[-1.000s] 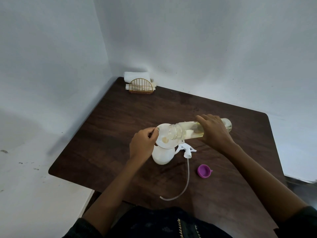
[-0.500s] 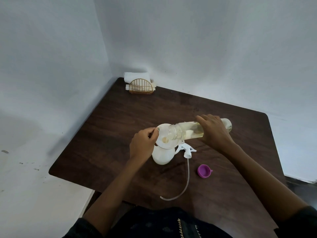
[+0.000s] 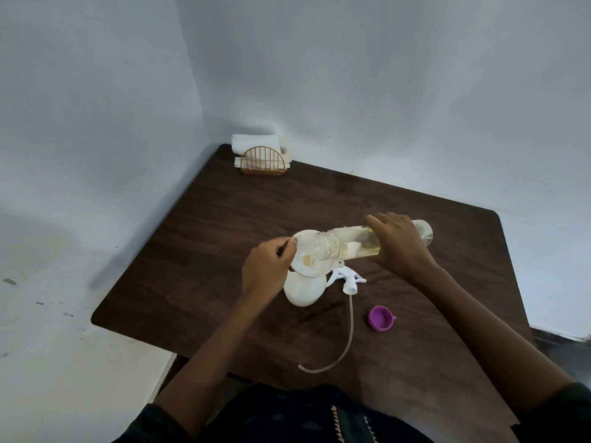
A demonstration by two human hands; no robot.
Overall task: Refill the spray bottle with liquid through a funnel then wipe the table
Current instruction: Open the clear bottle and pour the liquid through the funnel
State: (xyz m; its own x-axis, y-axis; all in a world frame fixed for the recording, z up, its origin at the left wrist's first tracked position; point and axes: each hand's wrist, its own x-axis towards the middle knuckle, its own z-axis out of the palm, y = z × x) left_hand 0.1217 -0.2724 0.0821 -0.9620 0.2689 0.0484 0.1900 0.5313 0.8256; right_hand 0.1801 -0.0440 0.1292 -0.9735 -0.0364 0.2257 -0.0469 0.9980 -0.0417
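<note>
Head view looks down on a dark wooden surface (image 3: pixel 224 238) pushed into a white corner. Near its middle stands a white spray bottle (image 3: pixel 303 289), the landmark here. A clear bottle (image 3: pixel 348 243) of pale yellow liquid lies almost level just above it, its open mouth over the white funnel (image 3: pixel 308 254) seated in the spray bottle's neck. The right hand (image 3: pixel 396 244) is wrapped around the clear bottle's body; the left hand (image 3: pixel 268 266) pinches the funnel's rim at the left. Far behind the spray bottle, in the corner, sits a gold wire napkin holder (image 3: pixel 263 161) with a folded white cloth (image 3: pixel 254 142). Just right of the spray bottle lies its white trigger head (image 3: pixel 347 278), tube (image 3: pixel 345 343) trailing toward the person. Further right, a purple cap (image 3: pixel 380 318).
</note>
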